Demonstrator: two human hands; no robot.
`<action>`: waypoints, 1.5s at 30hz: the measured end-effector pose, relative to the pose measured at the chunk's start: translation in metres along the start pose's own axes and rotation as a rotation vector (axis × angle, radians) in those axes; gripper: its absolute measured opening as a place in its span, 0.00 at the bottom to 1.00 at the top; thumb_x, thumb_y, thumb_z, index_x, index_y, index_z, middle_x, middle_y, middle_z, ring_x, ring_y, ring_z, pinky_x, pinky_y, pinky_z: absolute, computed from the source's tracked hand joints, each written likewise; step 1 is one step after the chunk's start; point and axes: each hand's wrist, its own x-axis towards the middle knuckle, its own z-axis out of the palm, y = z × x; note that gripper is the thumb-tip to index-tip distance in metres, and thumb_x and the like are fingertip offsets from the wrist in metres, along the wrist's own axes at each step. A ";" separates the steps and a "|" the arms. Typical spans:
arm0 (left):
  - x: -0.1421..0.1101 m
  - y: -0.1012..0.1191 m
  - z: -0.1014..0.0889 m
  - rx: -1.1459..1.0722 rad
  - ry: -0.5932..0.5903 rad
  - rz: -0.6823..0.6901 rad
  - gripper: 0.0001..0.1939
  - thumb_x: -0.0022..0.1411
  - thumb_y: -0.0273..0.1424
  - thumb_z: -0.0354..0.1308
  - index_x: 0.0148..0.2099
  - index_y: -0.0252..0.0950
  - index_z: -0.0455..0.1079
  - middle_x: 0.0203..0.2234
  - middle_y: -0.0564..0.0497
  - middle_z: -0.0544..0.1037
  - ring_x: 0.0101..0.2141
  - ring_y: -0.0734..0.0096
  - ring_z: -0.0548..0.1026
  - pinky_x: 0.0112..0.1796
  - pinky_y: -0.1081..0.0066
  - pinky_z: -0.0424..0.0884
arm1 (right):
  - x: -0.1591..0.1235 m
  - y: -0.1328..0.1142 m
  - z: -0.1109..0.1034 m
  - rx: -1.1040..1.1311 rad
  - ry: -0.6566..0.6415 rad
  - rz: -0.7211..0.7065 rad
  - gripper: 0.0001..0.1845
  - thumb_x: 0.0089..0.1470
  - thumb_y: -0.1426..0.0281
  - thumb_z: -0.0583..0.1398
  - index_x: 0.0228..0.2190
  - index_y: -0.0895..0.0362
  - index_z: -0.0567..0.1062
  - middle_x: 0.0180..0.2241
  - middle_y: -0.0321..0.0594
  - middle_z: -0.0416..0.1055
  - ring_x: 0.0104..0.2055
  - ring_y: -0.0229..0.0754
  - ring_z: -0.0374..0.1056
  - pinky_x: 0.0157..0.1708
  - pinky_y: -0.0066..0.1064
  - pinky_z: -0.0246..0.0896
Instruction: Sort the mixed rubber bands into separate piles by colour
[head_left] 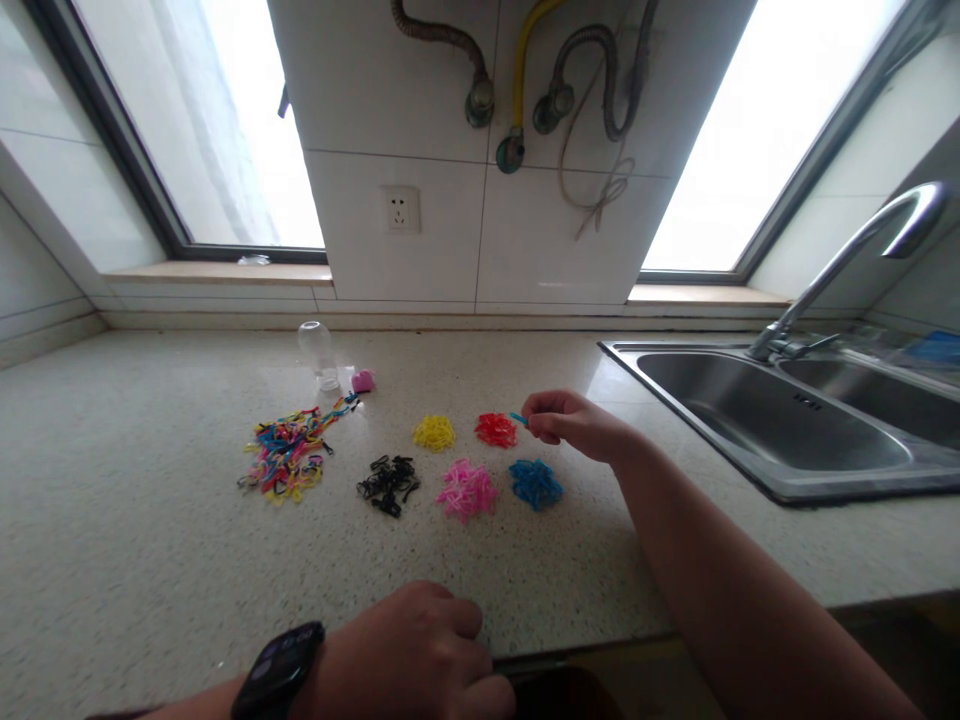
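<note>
My right hand point(561, 418) pinches a small blue rubber band point(518, 418) between thumb and finger, just right of the red rubber band pile point(496, 430). Below it lies the blue pile point(535, 484), with the pink pile point(466, 489) and the black pile point(388, 484) to its left. A yellow pile point(434, 432) sits beside the red one. Farther left spreads a mixed-colour heap of rubber bands point(286, 452). My left hand point(420, 650), with a black watch on the wrist, is curled at the counter's front edge; its palm side is hidden.
A clear plastic bottle point(319, 355) stands behind the mixed heap, with a pink cap point(362, 381) beside it. On the right, a steel sink point(780, 490) with a tall faucet point(840, 270) is set into the speckled counter point(150, 540). A tiled wall with pipes rises behind.
</note>
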 end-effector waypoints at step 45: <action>-0.001 0.002 -0.002 0.006 -0.016 -0.035 0.11 0.65 0.32 0.62 0.32 0.37 0.63 0.18 0.58 0.71 0.22 0.71 0.66 0.22 0.67 0.57 | -0.001 0.003 -0.005 0.083 -0.051 -0.084 0.08 0.49 0.69 0.67 0.29 0.59 0.74 0.22 0.29 0.61 0.22 0.30 0.51 0.19 0.25 0.43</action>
